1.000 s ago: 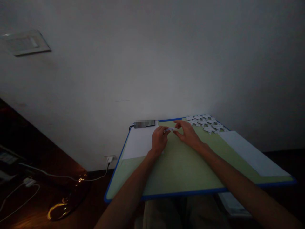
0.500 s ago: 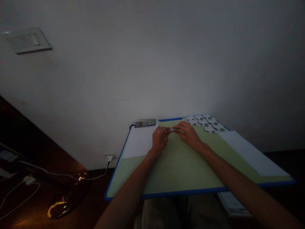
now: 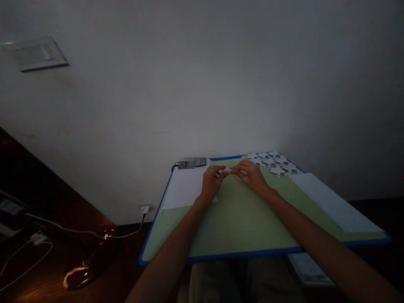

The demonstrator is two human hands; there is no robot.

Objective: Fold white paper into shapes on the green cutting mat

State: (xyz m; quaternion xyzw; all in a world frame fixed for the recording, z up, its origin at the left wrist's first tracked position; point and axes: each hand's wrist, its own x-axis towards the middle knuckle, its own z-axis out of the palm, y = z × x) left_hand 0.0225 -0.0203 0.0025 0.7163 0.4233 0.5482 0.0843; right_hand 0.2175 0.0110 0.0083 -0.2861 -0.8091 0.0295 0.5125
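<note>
Between my two hands is a small folded piece of white paper [image 3: 227, 170], held just above the green table. My left hand [image 3: 212, 180] pinches its left end between thumb and fingers. At its right end, the thumb and fingers of my right hand [image 3: 251, 174] are closed on it too. Most of the paper's shape is hidden by my fingers. Several folded white paper pieces with pointed tips [image 3: 268, 160] lie in rows at the table's back right corner, beyond my right hand.
The green table [image 3: 246, 223] has a blue rim and stands against a grey wall. White sheets [image 3: 183, 189] lie on its left, with a phone [image 3: 200, 161] at their back edge. More white paper [image 3: 334, 206] lies along the right side. A plug with a cable [image 3: 145, 209] is in the wall socket.
My fingers have shifted slightly on the paper, the left ones spreading a little along it. Both hands stay in nearly the same place.
</note>
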